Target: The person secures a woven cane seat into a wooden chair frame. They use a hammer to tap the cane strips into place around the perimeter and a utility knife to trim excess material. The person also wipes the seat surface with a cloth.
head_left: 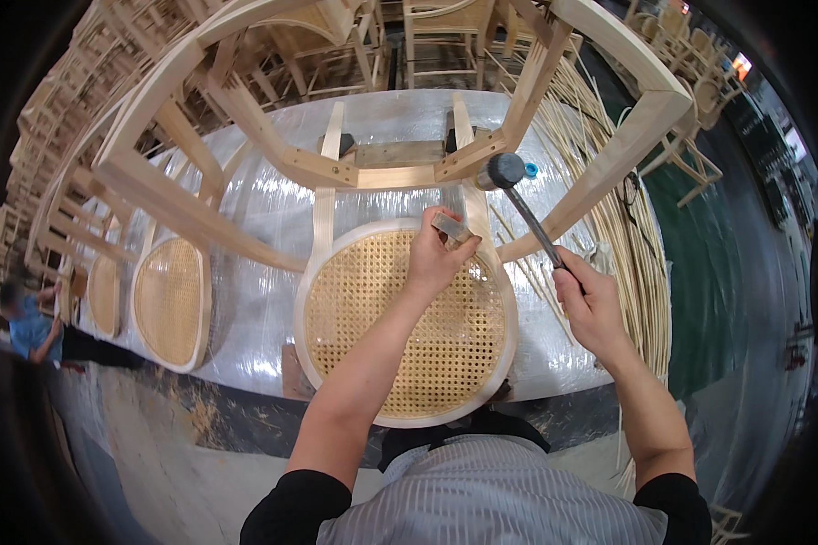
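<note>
A pale wooden chair lies on the plastic-covered bench, its oval cane panel (409, 318) set in a light wooden rim nearest me. My left hand (439, 252) pinches a small wooden block (449, 224) over the panel's far right edge. Wrapped round the handle of a mallet (534, 221), my right hand (588, 300) is to the right of the panel. The mallet's dark round head (504, 170) is raised beyond the block, apart from it. Farther off, the chair's angled wooden frame (395, 177) stretches across the bench.
Long thin cane strips (641, 272) lie in a bundle along the bench's right side. Another cane panel (171, 304) in a chair frame stands at the left. A person in blue (34, 322) is at the far left. Several chairs (445, 36) fill the background.
</note>
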### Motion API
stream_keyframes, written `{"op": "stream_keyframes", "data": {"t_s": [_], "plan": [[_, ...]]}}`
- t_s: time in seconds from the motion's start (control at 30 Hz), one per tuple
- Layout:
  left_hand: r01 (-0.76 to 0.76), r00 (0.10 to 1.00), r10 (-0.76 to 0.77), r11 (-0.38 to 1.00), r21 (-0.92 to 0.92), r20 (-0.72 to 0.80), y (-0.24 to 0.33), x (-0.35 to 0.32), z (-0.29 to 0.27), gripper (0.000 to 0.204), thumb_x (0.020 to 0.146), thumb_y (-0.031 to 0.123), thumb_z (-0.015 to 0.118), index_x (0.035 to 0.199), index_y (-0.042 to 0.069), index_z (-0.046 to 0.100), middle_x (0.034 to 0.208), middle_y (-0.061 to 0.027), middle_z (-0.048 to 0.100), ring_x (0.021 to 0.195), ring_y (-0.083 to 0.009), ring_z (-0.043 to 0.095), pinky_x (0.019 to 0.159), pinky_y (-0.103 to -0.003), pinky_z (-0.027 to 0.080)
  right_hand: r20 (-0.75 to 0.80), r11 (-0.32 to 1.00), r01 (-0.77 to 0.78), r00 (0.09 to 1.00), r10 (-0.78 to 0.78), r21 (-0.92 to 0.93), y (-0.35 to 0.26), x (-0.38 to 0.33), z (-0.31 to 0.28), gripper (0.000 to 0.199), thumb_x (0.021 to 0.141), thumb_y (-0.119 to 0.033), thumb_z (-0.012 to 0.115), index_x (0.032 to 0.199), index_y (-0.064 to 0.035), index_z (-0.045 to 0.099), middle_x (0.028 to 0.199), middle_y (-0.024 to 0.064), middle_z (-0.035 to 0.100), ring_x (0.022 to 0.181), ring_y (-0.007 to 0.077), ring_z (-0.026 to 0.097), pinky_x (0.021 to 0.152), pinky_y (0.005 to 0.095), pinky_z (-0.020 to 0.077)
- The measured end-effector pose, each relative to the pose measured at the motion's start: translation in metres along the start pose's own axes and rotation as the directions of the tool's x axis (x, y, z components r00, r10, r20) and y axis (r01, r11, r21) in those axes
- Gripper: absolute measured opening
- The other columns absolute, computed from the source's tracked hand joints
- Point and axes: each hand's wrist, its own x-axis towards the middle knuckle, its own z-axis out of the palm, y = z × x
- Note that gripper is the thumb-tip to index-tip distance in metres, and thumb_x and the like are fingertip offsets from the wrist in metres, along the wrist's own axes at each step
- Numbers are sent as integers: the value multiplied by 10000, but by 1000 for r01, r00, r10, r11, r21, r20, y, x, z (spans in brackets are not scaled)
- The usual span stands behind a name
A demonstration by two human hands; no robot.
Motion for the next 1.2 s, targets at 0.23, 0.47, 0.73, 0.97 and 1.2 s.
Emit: {"op": "stream_keyframes", "data": {"t_s": [0.23,0.47,0.73,0.97,1.2], "plan": [[63,994,-62,998,7,-92,9,-19,18,506,929,20,803,1282,53,442,1251,-104,608,1119,-172,646,955,-331,574,177,961,273,949,-261,-45,-19,24,-42,403,1034,-90,678,1428,-16,642,927,195,750,777,290,745,708,369,563],[44,985,-51,998,-41,-168,9,-27,21,521,890,16,820,1255,67,453,1190,-78,607,1106,-149,614,960,-318,526,255,903,430,873,-417,5,-42,37,-56,414,1032,-78,682,1438,-14,635,1011,211,764,882,318,781,784,384,597],[116,987,-113,993,14,-110,8,-21,23,553,874,38,832,1271,55,448,1187,-90,622,1095,-179,637,962,-344,545,529,788,495,808,-261,-367,5,55,-44,401,1035,-126,680,1427,-68,625,985,213,749,879,386,751,778,441,595],[46,989,-40,998,38,-142,-7,-27,9,533,894,49,829,1312,41,499,1172,-91,657,1111,-180,662,930,-340,579,389,810,564,790,-474,-159,-10,46,-33,357,1035,-169,673,1377,-73,633,980,227,746,872,428,735,736,500,587],[57,981,-68,996,-66,-180,-3,-37,29,442,907,20,815,1272,36,566,1147,-68,672,1069,-151,669,871,-323,596,401,808,553,800,-447,-203,-8,27,-39,385,1031,-151,676,1408,-90,625,958,225,743,851,440,730,728,503,588]]}}
